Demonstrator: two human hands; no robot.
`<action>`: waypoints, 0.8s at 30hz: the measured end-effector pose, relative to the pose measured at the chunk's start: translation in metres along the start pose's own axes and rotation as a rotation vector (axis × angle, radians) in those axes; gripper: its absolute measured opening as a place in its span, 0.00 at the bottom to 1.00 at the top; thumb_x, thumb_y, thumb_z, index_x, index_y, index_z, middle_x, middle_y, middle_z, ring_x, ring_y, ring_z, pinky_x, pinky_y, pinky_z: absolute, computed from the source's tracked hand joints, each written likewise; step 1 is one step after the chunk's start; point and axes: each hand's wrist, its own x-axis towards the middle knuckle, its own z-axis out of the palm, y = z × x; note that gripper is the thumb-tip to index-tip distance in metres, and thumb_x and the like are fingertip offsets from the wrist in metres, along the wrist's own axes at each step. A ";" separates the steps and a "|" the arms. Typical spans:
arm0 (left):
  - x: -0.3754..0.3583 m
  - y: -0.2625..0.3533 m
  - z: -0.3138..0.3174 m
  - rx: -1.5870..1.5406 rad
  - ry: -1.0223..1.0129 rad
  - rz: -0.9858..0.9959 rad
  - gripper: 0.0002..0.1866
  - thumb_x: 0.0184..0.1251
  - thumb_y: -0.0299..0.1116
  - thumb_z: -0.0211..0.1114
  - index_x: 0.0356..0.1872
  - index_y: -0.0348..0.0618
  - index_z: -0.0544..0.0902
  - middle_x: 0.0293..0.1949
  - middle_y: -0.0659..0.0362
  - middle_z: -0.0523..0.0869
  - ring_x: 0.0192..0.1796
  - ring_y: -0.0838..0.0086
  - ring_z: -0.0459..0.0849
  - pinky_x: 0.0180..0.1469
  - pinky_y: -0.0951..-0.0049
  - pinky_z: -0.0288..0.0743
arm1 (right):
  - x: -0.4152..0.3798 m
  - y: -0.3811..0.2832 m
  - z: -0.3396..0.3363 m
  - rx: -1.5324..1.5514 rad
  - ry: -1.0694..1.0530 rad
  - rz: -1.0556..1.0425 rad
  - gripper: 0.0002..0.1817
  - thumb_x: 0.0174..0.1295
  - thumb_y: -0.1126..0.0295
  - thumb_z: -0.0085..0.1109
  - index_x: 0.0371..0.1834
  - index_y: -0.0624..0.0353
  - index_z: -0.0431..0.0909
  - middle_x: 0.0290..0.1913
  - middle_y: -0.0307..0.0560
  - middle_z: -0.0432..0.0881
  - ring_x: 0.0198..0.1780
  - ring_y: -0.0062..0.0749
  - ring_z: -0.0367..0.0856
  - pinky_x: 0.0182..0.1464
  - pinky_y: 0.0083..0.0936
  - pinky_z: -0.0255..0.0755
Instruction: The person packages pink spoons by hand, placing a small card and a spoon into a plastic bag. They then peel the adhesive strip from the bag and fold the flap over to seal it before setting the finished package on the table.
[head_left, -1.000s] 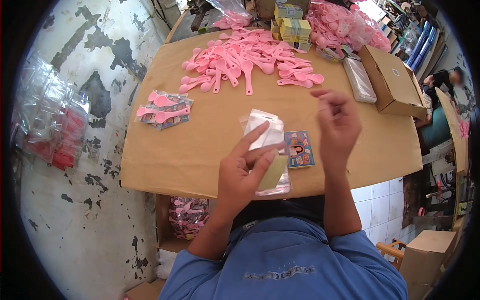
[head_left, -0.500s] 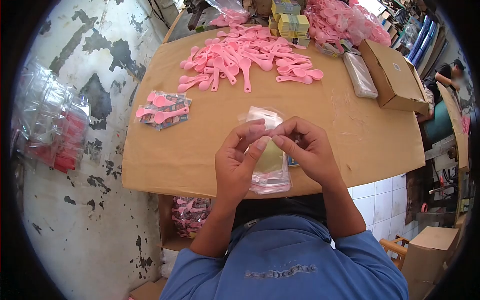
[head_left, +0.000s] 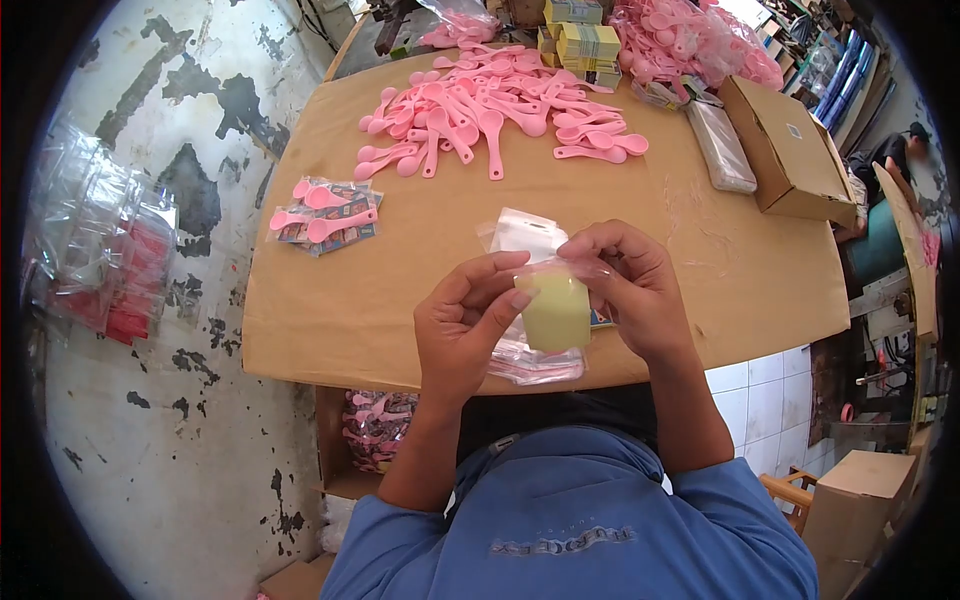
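Card (head_left: 557, 320), flat and pale yellow-green, is held at the centre of the frame, apparently inside a clear bag (head_left: 545, 270), whose upper corners are pinched by the left hand (head_left: 462, 318) and the right hand (head_left: 637, 288). Work on the bag's mouth seems to be in progress; next, an even grip is called for. Beneath, other bags (head_left: 535, 368) are laid on the counter (head_left: 420, 225); toward upper centre, pink spoons (head_left: 491, 122) are heaped.

Shiny clear plastic bags (head_left: 535, 372) lie beneath the left hand (head_left: 460, 315) and right hand (head_left: 640, 290), leaving a narrow strip of brown-covered bench (head_left: 345, 310) before the heap of pink plastic spoons (head_left: 465, 105). A hand could pass more freely between the right hand and the brown cardboard box (head_left: 785, 150), or between the left hand and the clear packets of pink spoons (head_left: 340, 224).
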 end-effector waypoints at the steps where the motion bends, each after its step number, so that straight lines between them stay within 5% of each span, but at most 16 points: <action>1: 0.000 -0.001 0.000 -0.002 -0.005 0.013 0.10 0.78 0.21 0.68 0.55 0.30 0.87 0.49 0.50 0.93 0.49 0.77 0.91 0.54 0.76 0.84 | 0.000 0.000 0.000 0.014 -0.020 -0.019 0.05 0.77 0.76 0.61 0.50 0.61 0.86 0.43 0.34 0.86 0.40 0.12 0.78 0.41 0.15 0.71; 12: 0.000 -0.013 -0.016 0.048 -0.076 0.140 0.05 0.76 0.18 0.65 0.47 0.33 0.86 0.36 0.62 0.90 0.38 0.84 0.85 0.43 0.83 0.78 | 0.001 -0.009 -0.010 -0.249 -0.174 -0.249 0.08 0.71 0.83 0.59 0.42 0.64 0.89 0.44 0.45 0.84 0.45 0.26 0.81 0.47 0.20 0.71; 18: 0.002 -0.012 -0.016 -0.160 -0.040 0.006 0.05 0.75 0.19 0.65 0.47 0.34 0.82 0.39 0.57 0.90 0.38 0.82 0.85 0.49 0.78 0.79 | -0.005 -0.019 -0.004 -0.380 -0.139 -0.241 0.05 0.69 0.80 0.64 0.41 0.64 0.89 0.43 0.42 0.84 0.36 0.15 0.75 0.37 0.15 0.65; 21: 0.003 -0.008 -0.006 0.053 -0.013 -0.052 0.09 0.76 0.21 0.65 0.53 0.34 0.80 0.39 0.56 0.91 0.37 0.83 0.84 0.49 0.80 0.79 | -0.007 -0.013 0.002 -0.394 -0.077 -0.220 0.03 0.68 0.79 0.69 0.42 0.63 0.88 0.42 0.36 0.83 0.33 0.10 0.70 0.33 0.14 0.60; 24: 0.005 -0.013 -0.007 -0.118 -0.008 -0.057 0.20 0.76 0.24 0.70 0.65 0.35 0.77 0.46 0.49 0.94 0.47 0.79 0.90 0.52 0.78 0.82 | -0.008 -0.004 -0.002 -0.269 -0.011 -0.104 0.11 0.67 0.78 0.72 0.51 0.61 0.84 0.42 0.32 0.81 0.34 0.09 0.71 0.34 0.13 0.61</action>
